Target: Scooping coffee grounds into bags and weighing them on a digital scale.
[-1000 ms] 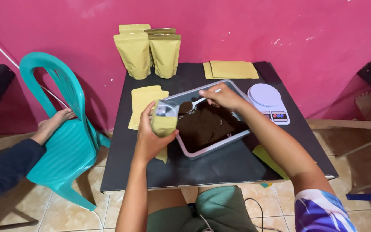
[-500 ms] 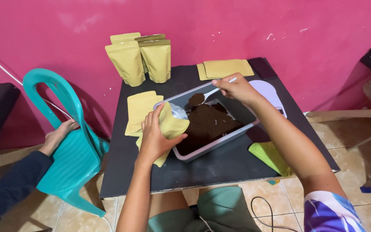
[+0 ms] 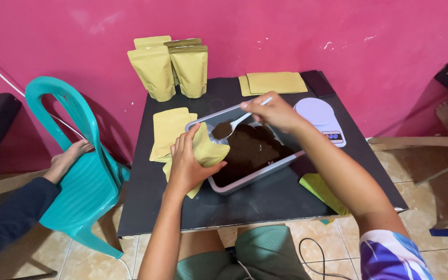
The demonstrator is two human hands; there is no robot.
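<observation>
A black table (image 3: 265,202) stands against a pink wall (image 3: 286,31), with a teal chair (image 3: 84,176) to its left; another person's hand (image 3: 67,158) rests on the chair's seat edge. On the table, a grey tray (image 3: 245,182) holds dark brown powder (image 3: 250,150). Behind it stand filled yellow pouches (image 3: 172,67); flat pouches (image 3: 273,82) lie at the back, more flat ones (image 3: 168,129) lie left of the tray, and a white scale (image 3: 321,118) sits to the tray's right. A green cloth (image 3: 321,189) lies at the table's near right edge. The left hand (image 3: 187,166) has its fingers clamped on an open pouch (image 3: 208,150), tilted over the tray's left side. The right hand (image 3: 270,111) has its fingers pinched on a white spoon (image 3: 234,124), whose bowl carries a heap of powder just above the pouch's mouth
</observation>
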